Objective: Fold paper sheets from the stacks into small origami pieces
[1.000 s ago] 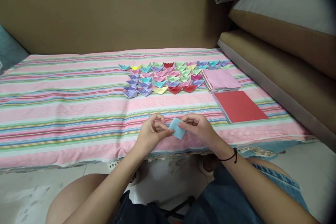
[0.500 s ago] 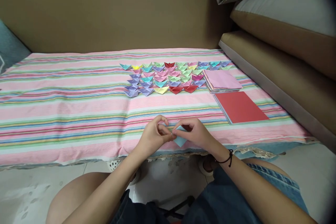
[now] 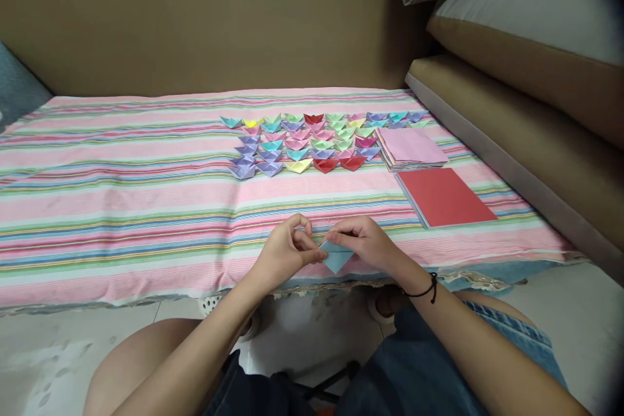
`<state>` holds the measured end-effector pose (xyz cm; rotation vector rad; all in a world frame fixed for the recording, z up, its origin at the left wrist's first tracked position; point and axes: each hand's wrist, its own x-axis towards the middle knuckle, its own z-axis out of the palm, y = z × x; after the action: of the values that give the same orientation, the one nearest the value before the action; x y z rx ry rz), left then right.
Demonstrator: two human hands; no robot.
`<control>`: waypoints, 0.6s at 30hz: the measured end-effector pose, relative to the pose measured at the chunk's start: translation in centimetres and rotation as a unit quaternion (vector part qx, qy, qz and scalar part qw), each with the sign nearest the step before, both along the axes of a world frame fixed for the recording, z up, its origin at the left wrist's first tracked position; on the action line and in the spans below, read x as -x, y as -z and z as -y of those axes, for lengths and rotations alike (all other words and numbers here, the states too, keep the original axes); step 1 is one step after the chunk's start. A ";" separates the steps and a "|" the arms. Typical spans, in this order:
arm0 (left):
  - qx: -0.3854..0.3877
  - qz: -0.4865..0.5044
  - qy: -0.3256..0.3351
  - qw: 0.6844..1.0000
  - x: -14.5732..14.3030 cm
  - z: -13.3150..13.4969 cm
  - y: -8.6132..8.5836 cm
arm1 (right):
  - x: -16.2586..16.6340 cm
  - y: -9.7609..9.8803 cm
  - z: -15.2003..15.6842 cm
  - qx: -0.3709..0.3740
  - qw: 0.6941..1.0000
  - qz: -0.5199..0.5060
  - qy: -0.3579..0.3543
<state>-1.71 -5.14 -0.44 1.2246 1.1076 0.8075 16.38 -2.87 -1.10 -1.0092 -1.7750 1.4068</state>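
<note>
A folded blue paper (image 3: 338,261) is held over the striped cloth (image 3: 160,208), near its front edge — at the left corner by the grip of the left hand (image 3: 286,248), at the top by the right hand (image 3: 369,242).

Pale blue paper (image 3: 338,262), pink striped cloth (image 3: 166,213)

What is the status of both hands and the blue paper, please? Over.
Left hand pinching left corner. Right hand at upper edge. Blue paper folded. Boats beyond, not obstructing.
</note>
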 end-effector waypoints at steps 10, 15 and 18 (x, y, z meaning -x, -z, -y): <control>0.033 0.040 0.002 0.999 0.1 0.1 0.2 | -0.3 -0.1 -0.1 0.053 0.998 0.000 -0.024; 0.040 0.044 -0.037 0.998 0.2 0.0 0.0 | -0.3 0.1 0.0 0.041 0.999 -0.002 0.012; 0.045 0.043 -0.043 0.997 0.2 -0.1 0.0 | -0.3 0.3 0.0 0.005 0.998 0.006 0.059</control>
<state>-1.87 -5.07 -0.39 1.0626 1.1205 0.8588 16.71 -2.87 -1.43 -1.1116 -1.6895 1.3393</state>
